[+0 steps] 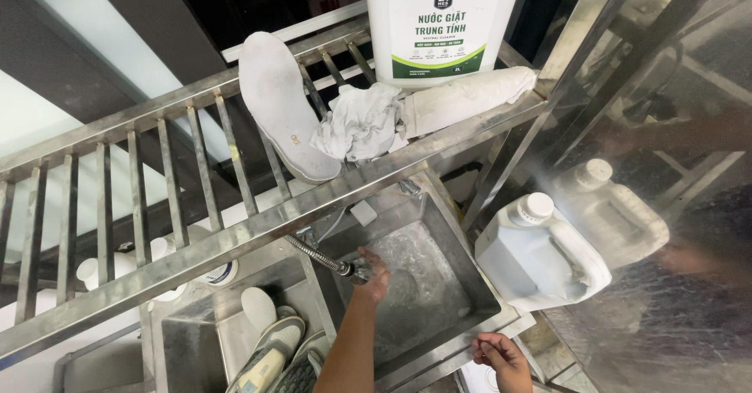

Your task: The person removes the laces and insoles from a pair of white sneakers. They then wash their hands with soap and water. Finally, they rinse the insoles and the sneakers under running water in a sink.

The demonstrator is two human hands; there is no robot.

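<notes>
Your left hand (374, 274) wraps closed around the spray nozzle (354, 269) of the flexible hose (313, 253), angled over the steel sink (439, 283) so water would land inside. Your right hand (501, 358) curls on the sink's near rim, bracing you. Shoes (278, 354) wait left; an insole (282, 103) and rag (362, 123) dry on the rack (157, 205) above.

Left hand (374, 274) grips sprayer (356, 269) over sink (439, 228).

A slatted steel rack (180, 240) carries a white insole (283, 103), crumpled cloth (359, 123) and detergent jug (439, 17).
</notes>
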